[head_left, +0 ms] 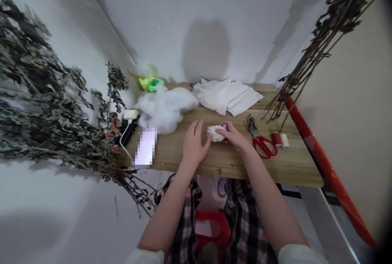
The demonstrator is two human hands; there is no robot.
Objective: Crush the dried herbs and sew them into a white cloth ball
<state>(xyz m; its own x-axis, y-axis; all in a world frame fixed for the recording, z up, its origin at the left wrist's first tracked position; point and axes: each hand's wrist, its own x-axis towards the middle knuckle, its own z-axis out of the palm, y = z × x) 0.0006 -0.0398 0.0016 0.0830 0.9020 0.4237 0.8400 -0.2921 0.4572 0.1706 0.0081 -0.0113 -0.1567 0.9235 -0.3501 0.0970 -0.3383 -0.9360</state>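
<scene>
A small white stuffed fabric bundle (215,133) lies on the wooden table (232,162) in front of me. My right hand (234,136) pinches its right side, fingers closed on it. My left hand (194,143) rests flat on the table just left of the bundle, fingers stretched out, the thumb touching or almost touching it. A big heap of white stuffing (167,108) sits to the left behind my left hand. Folded white cloth pieces (226,95) lie at the back of the table.
Red-handled scissors (262,143) and two thread spools (280,139) lie right of my right hand. A phone (146,147), a black item with a white cable (127,131) and green-yellow fabric (151,83) are at the left. Dried branches (45,108) flank the table; a red pole (324,166) leans at the right.
</scene>
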